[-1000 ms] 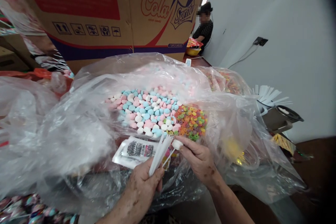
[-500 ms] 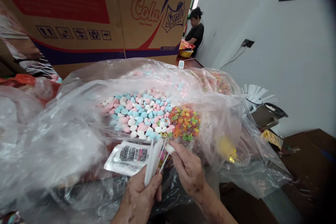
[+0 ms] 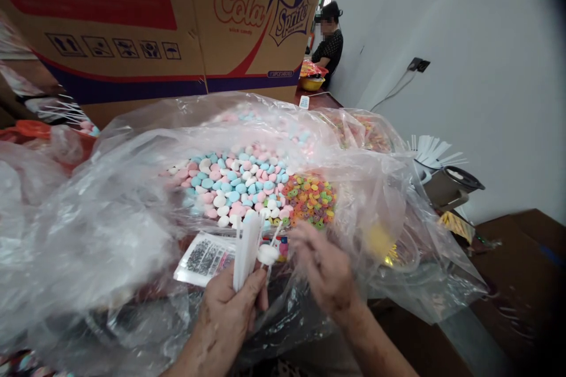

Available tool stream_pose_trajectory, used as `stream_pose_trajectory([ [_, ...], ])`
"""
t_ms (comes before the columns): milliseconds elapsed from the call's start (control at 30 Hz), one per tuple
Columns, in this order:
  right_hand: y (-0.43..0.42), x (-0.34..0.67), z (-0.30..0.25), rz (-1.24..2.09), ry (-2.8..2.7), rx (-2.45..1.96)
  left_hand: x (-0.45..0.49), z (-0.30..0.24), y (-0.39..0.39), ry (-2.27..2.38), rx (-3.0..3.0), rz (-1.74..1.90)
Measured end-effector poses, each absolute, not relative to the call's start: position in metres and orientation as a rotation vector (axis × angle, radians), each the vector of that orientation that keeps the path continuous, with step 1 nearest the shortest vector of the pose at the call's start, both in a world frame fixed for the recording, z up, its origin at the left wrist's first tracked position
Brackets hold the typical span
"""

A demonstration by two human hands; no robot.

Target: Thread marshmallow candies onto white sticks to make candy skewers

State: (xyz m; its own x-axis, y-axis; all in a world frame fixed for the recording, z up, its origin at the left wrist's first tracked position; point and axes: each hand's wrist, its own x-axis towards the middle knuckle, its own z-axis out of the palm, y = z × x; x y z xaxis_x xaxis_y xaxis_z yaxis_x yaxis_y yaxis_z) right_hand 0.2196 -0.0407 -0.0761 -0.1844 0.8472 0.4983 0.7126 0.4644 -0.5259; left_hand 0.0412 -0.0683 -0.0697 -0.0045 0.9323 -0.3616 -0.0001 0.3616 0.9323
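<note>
My left hand (image 3: 230, 306) is closed around a bundle of flat white sticks (image 3: 246, 250) that point upward. Beside the bundle, a thin stick carries a round white candy (image 3: 267, 254), just above my left thumb. My right hand (image 3: 326, 271) is apart from it, slightly blurred, with its fingers stretched out near small colourful ring candies (image 3: 312, 200). Pink, blue and white candies (image 3: 234, 185) lie in a heap beyond both hands, inside clear plastic. Left of the sticks lies a silver printed packet (image 3: 203, 259), partly hidden by my left hand.
A large cardboard box (image 3: 145, 17) stands behind the plastic bag (image 3: 115, 188). At right, a dark pitcher (image 3: 448, 188) stands near fanned white sticks (image 3: 428, 150). Another person (image 3: 329, 44) is at the far end, near a yellow bowl (image 3: 312, 83).
My right hand has let go of the white candy and moved right, its fingers spreading. The candy now sits on a stick at my left hand. The view has shifted slightly.
</note>
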Motion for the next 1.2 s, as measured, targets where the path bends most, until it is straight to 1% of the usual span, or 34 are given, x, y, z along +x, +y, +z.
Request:
stream_pose_trajectory([
  [67,-0.025,0.241,-0.080,-0.033,-1.949,-1.602,0.038,-0.060,-0.066,1.356,0.955,0.929],
  [133,-0.013,0.258,-0.086,-0.213,-2.069,-1.829,0.035,-0.056,-0.065,1.352,0.962,0.942],
  [233,-0.007,0.269,-0.097,-0.343,-2.206,-1.919,0.033,-0.058,-0.066,1.371,0.934,0.934],
  [467,-0.009,0.272,-0.107,-0.335,-2.275,-1.714,0.031,-0.066,-0.067,1.323,0.964,0.870],
  [767,-0.005,0.261,-0.109,-0.275,-2.217,-1.774,0.033,-0.070,-0.067,1.320,0.963,0.813],
  [800,-0.006,0.260,-0.108,-0.218,-2.185,-1.758,0.033,-0.072,-0.067,1.318,0.970,0.802],
  [867,-0.007,0.258,-0.104,0.008,-2.030,-1.715,0.032,-0.077,-0.068,1.320,0.986,0.792],
  [967,-0.012,0.250,-0.092,0.584,-1.563,-1.558,0.031,-0.082,-0.068,1.298,1.047,0.735],
  [1067,-0.017,0.237,-0.079,1.123,-1.108,-1.271,0.031,-0.082,-0.067,1.278,1.143,0.683],
  [1133,-0.019,0.229,-0.073,1.313,-0.953,-1.133,0.032,-0.080,-0.067,1.274,1.179,0.677],
  [1200,-0.020,0.223,-0.071,1.388,-0.881,-1.064,0.032,-0.080,-0.067,1.261,1.194,0.678],
])
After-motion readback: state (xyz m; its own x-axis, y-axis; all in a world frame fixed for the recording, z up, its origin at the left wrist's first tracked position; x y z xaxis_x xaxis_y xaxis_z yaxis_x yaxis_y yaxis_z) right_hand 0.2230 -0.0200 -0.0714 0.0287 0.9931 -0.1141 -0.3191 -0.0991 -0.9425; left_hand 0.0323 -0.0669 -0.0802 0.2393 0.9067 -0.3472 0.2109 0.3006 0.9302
